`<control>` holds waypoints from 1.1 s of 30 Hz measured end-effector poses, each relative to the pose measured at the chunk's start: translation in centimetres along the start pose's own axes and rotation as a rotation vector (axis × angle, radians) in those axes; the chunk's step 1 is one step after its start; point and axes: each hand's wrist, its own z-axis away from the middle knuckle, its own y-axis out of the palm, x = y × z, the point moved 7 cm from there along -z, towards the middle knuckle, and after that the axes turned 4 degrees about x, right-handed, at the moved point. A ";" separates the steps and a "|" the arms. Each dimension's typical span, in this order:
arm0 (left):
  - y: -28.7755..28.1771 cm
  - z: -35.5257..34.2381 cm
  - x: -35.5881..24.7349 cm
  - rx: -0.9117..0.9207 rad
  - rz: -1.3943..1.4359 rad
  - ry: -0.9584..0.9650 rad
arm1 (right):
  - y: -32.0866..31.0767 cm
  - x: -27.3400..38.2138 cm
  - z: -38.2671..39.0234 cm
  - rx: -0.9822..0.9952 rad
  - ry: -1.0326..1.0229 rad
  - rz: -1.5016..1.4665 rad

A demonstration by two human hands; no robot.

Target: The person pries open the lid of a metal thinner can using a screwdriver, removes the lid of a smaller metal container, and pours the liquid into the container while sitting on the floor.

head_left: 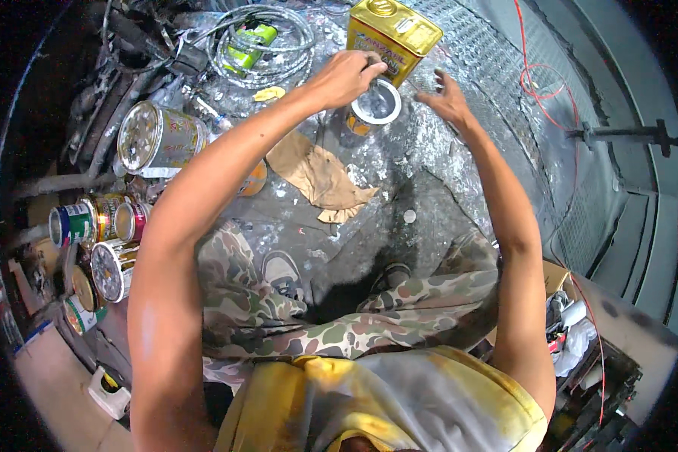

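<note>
Clock positions were read from the centre of the view. The floor (pixel 422 162) was seen to be dark and spattered with pale paint. A coiled hose (pixel 309 38) was laid at 11 o'clock. A creased brown sheet (pixel 309 169), paper or cloth, was spread at 11, nearer the centre. A rectangular gold can (pixel 393 39) was stood between 12 and 1; if full, it was judged heavy and stiff, best gripped across its sides. A round tin (pixel 369 114), white-rimmed and open, was placed just past 12, nearer than the gold can; contact between the two could not be determined. The tin was judged stiff and fairly light, slippery where wet, best held around its wall, clear of the rim.

Relative to the tin, the left hand (pixel 348 78) was positioned at 10 to 11, fingers curled before the gold can; whether anything was gripped could not be told. The right hand (pixel 447 99) was held at 3, fingers spread, nothing visibly grasped.
</note>
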 end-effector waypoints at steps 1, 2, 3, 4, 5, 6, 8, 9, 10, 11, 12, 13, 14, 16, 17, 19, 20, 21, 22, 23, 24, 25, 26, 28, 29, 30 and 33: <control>-0.1 -0.1 0.3 0.035 -0.057 -0.026 | -0.5 -0.2 0.6 0.039 0.044 0.037; -0.1 -0.5 0.4 0.109 -0.045 -0.133 | -2.0 0.2 1.4 -0.030 -0.001 0.069; -0.1 -1.5 -0.1 0.184 -0.025 -0.224 | -3.3 -0.9 1.7 0.061 0.038 0.041; -0.3 -1.3 0.5 0.249 -0.018 -0.330 | -3.4 -0.3 1.4 0.164 0.059 0.008; 0.0 -1.2 1.8 0.228 0.058 -0.351 | -3.5 0.7 1.3 0.201 0.036 0.054; -0.2 -0.7 2.7 0.180 0.114 -0.398 | -3.5 2.7 1.8 0.240 0.014 0.100; -0.4 -0.2 4.2 0.087 0.227 -0.478 | -4.7 4.8 2.4 0.187 -0.008 0.169; -1.1 -0.8 4.0 0.041 0.103 -0.331 | -5.8 5.4 2.3 0.095 -0.012 0.191; -0.8 -0.7 4.9 0.086 0.098 -0.381 | -6.9 6.0 2.1 0.004 -0.018 0.211; -0.6 -0.5 5.9 0.131 0.093 -0.432 | -8.1 6.6 1.8 -0.070 -0.016 0.175; -0.1 -0.3 6.4 0.182 0.092 -0.478 | -8.3 6.8 1.8 -0.116 -0.037 0.142; 0.2 -0.1 6.7 0.191 0.101 -0.489 | -8.1 7.1 1.7 -0.162 -0.059 0.108; 0.7 0.1 6.6 0.241 0.045 -0.447 | -7.9 7.4 1.7 -0.207 -0.082 0.074; 2.0 1.0 7.3 0.341 -0.076 -0.359 | -5.5 7.0 0.7 -0.149 -0.099 0.005; 2.5 1.5 7.7 0.380 -0.130 -0.339 | -4.2 7.2 0.6 -0.167 -0.125 -0.023; 2.9 1.3 8.5 0.456 -0.032 -0.459 | -3.5 6.7 -0.4 -0.170 -0.144 -0.116; 3.1 1.3 8.8 0.493 0.017 -0.519 | -3.6 6.7 -1.1 -0.167 -0.170 -0.132; 2.5 1.6 9.1 0.347 0.223 -0.548 | -3.6 7.0 -1.8 -0.160 -0.199 -0.149; 1.9 1.5 9.4 0.275 0.221 -0.532 | -3.7 7.3 -2.3 -0.154 -0.229 -0.165; 1.5 1.5 9.6 0.204 0.220 -0.515 | -3.6 7.3 -2.4 -0.126 -0.228 -0.171; 0.8 1.1 9.2 0.133 0.221 -0.496 | -3.7 7.1 -2.2 -0.100 -0.225 -0.174; 0.9 1.4 9.1 0.146 0.317 -0.562 | -3.8 7.0 -2.1 -0.074 -0.221 -0.176; 0.8 1.0 8.7 0.172 0.300 -0.546 | -4.0 6.9 -2.1 -0.047 -0.217 -0.179; 0.5 0.8 7.9 0.224 0.265 -0.520 | -5.3 7.7 -1.8 -0.019 -0.228 -0.123; 0.1 1.0 7.1 0.188 0.261 -0.435 | -6.2 8.5 -1.4 -0.009 -0.200 -0.117; 0.1 1.0 7.0 0.208 0.315 -0.472 | -7.5 9.5 -1.0 -0.007 -0.170 -0.106; 0.4 1.0 6.4 0.217 0.440 -0.509 | -7.9 11.0 -1.2 -0.072 -0.231 -0.018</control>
